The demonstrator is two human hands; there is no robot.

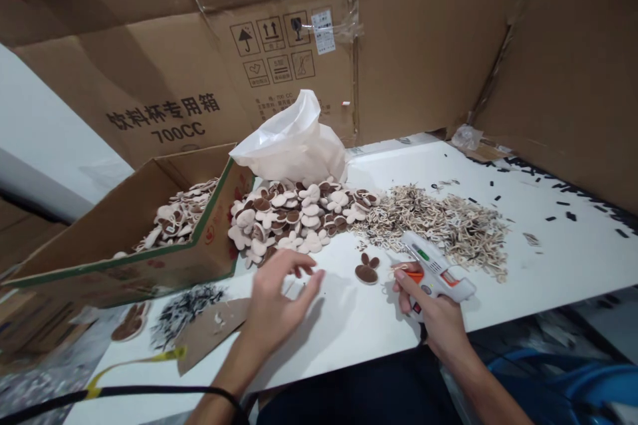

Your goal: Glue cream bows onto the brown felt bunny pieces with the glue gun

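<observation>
My right hand [429, 310] is wrapped round the grip of a white hot-glue gun [432, 264] with an orange trigger, its nozzle pointing up and left over the white table [548, 259]. Just left of it lies one brown bunny-shaped piece [367, 270]. My left hand [280, 297] hovers over the table with fingers spread, holding nothing, close to the near edge of a heap of beige and brown bunny-shaped pieces [294, 215].
An open cardboard box [149, 259] at left holds more such pieces. A white plastic bag [295, 142] sits behind the heap. A pile of small tan bits [448, 222] lies to the right. Black scraps [185, 305], a cardboard sheet [209, 338] and tall cardboard walls surround the table.
</observation>
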